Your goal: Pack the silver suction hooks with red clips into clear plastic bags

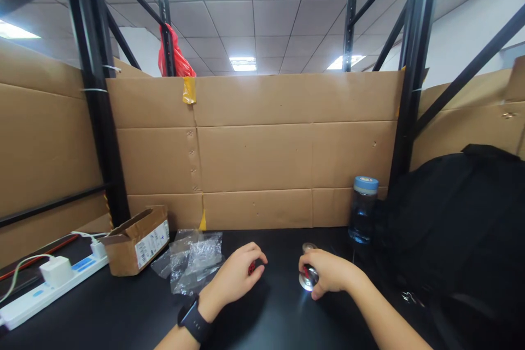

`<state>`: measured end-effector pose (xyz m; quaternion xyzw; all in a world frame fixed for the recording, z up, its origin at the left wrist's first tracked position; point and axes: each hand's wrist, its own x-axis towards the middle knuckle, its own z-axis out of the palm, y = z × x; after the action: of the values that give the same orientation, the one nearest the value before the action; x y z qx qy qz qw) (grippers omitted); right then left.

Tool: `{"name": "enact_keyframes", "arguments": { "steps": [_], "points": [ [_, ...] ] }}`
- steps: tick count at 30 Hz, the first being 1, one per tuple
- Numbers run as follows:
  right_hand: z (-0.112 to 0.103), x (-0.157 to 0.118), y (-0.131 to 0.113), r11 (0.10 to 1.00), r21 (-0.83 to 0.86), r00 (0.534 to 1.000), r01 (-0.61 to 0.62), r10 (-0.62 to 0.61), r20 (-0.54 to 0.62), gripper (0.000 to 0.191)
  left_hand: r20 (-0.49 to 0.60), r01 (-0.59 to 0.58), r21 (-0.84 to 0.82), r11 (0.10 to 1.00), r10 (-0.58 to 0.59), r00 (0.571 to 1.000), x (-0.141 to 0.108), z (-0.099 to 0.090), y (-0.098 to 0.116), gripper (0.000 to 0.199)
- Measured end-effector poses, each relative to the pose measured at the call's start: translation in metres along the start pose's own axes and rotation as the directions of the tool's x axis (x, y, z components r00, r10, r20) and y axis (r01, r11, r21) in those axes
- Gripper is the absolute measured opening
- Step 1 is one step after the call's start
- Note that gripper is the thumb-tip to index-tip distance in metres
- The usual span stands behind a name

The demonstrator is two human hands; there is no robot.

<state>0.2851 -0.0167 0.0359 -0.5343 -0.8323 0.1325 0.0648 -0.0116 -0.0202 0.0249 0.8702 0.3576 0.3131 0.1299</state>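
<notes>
My left hand [240, 272], with a dark watch on its wrist, is over the black tabletop. Its fingers curl around a small red thing [251, 268], mostly hidden, whose kind I cannot make out. To the right, my right hand [328, 269] is closed on a shiny rounded metal thing [307, 280] low over the table. Bright light shows at that thing's lower edge, and a bit of red is visible between the fingers. Just behind the fingers appears a second shiny round part [308, 247]; whether it belongs to the same thing is unclear.
Crumpled clear plastic bags [194, 262] lie left of my left hand, beside an opened cardboard box [137, 241]. A white power strip [57, 290] runs along the left. At the back right stands a blue-lidded bottle [363, 210], next to a large black bag [455, 235]. Cardboard [254, 158] walls the back.
</notes>
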Motion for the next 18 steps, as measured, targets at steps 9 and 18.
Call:
{"name": "enact_keyframes", "arguments": {
  "steps": [9,18],
  "points": [
    [0.006,0.001,-0.005,0.991,0.041,0.982,0.127,-0.12,-0.143,0.021,0.031,-0.028,0.02,0.999,0.027,0.999,-0.001,0.0,0.006,0.018],
    [0.017,0.002,-0.022,0.994,0.042,0.989,0.097,-0.092,-0.114,0.025,0.042,-0.019,0.003,1.0,0.019,0.999,-0.003,0.002,0.008,0.019]
  ]
}}
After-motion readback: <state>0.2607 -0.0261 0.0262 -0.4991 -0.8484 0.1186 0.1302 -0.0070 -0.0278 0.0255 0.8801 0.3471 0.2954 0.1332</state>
